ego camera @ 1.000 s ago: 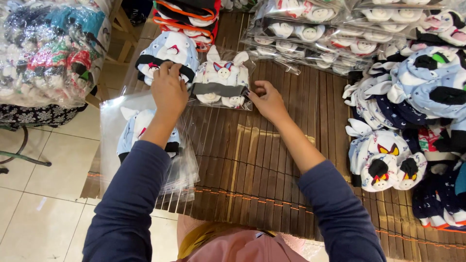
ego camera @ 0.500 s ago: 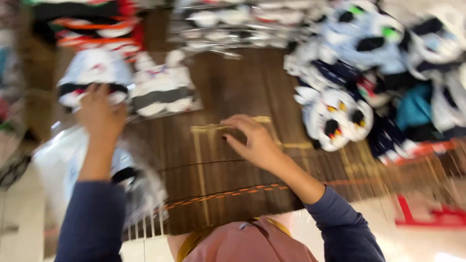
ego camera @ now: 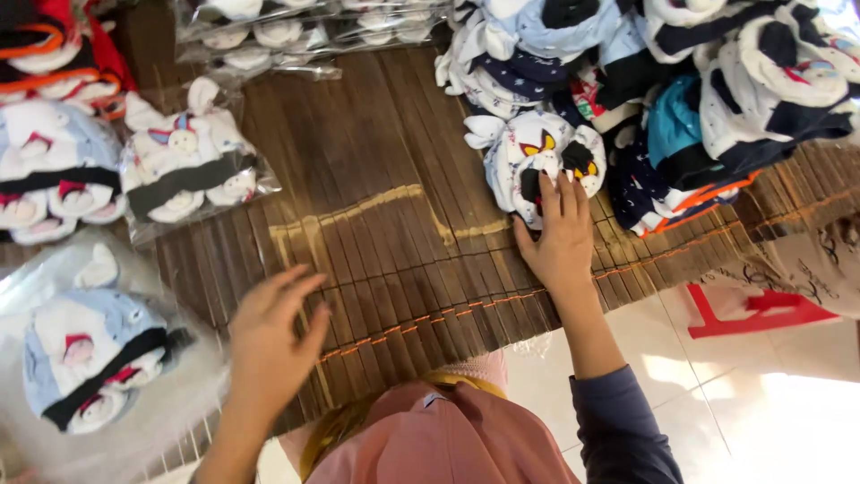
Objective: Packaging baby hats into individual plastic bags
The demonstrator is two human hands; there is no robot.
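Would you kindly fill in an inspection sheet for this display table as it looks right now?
Surface: brown slatted bamboo mat, bare in the middle.
Job's things: white baby hat with yellow-and-black eyes, topmost at the near edge of the heap of loose hats.
Clutter: clear bags of white and blue hats, one at the mat's left, one nearer the person; flat packs along the far edge.
Grippers: right hand flat, fingers on the white hat, holding nothing; left hand open above the mat, blurred.
Cables: nothing seen.
Surroundings: pale tiled floor; red and white sheet under the mat's right edge.
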